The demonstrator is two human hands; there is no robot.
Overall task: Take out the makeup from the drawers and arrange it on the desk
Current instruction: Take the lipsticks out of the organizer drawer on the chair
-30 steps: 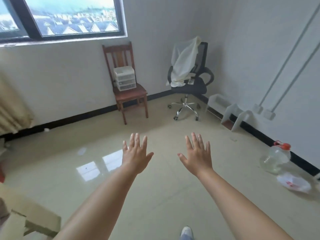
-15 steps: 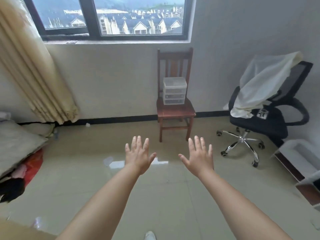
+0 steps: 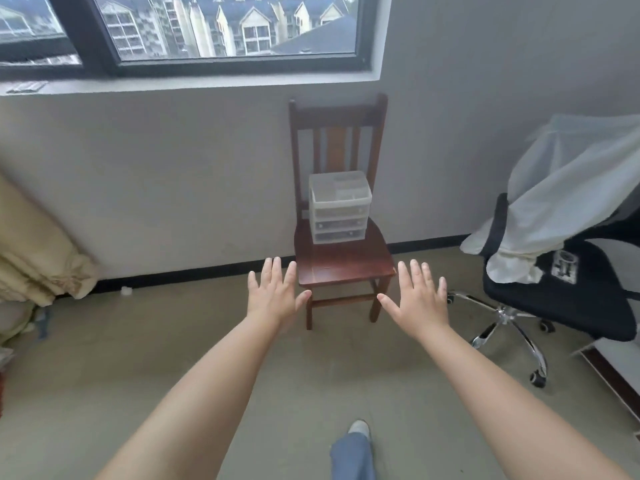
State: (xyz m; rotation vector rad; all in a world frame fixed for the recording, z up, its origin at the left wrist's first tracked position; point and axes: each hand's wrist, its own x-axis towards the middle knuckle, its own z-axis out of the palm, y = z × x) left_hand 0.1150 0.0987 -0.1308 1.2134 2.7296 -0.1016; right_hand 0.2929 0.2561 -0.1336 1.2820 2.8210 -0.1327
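Still at the outset: a person stands in a bare room with both arms stretched forward, the left hand and right hand held palm-down with fingers spread, each grip holding nothing and touching nothing. Beyond the fingertips and between the two hands stands a wooden chair against the wall, and on the rear of its seat sits a small translucent drawer unit, apparently three drawers stacked under a lidded top. All the drawers appear closed. Dark shapes show faintly through the fronts, though whether these are makeup cannot be told from here. The unit lies well apart from either grip, farther off than the seat's front edge.

To the right of the right hand, an office chair draped with a pale cloth stands on the floor. Off to the left of the left hand hangs a bunched curtain, and above the chair a window looks onto rooftops. One trouser leg and a shoe show below, between the forearms.

No bench on which the makeup is to be arranged appears in view. By this evidence nothing of the task is done: no drawer is open, no item is out, nothing is laid out. Left to do, seemingly, are closing the distance to the chair, pulling each drawer, lifting out its contents and setting them in order.
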